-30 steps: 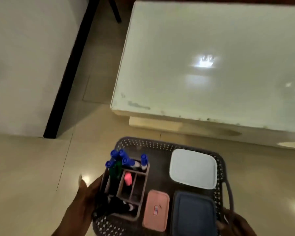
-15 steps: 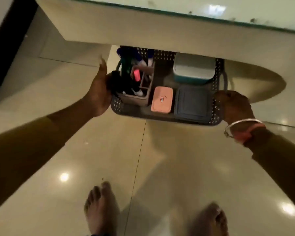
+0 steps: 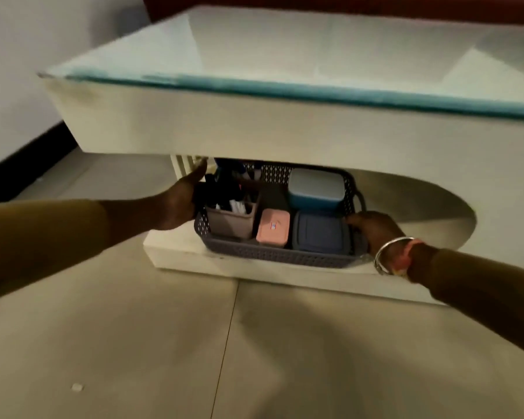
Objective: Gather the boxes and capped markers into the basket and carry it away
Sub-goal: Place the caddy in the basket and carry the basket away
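Your basket (image 3: 279, 257) sits in the gap of the low white table (image 3: 254, 128): the thick glass-covered top hangs close over the basket's back half and hides its far rim, and the table's base slab (image 3: 188, 258) lies right under it. Whether the basket's weight is already on the slab cannot be told. Your right hand (image 3: 372, 229), a bangle (image 3: 390, 252) on its wrist, has its fingers curled over the basket's right rim. Your left hand (image 3: 179, 204) lies flat against the basket's left end with the thumb raised toward the underside of the top. Its fingers are hidden past the rim, so you cannot tell whether they clasp it. Inside the basket, a grey-brown holder (image 3: 232, 220) stands at the left with the markers (image 3: 227, 182) upright in it, their tops almost at the table top's lower edge. A pink box (image 3: 273, 226) lies at the front middle, with a dark blue box (image 3: 319, 232) touching its right side. A light blue box (image 3: 316, 189) sits behind that one. The tiled floor (image 3: 164, 343) spreads in front of the basket.
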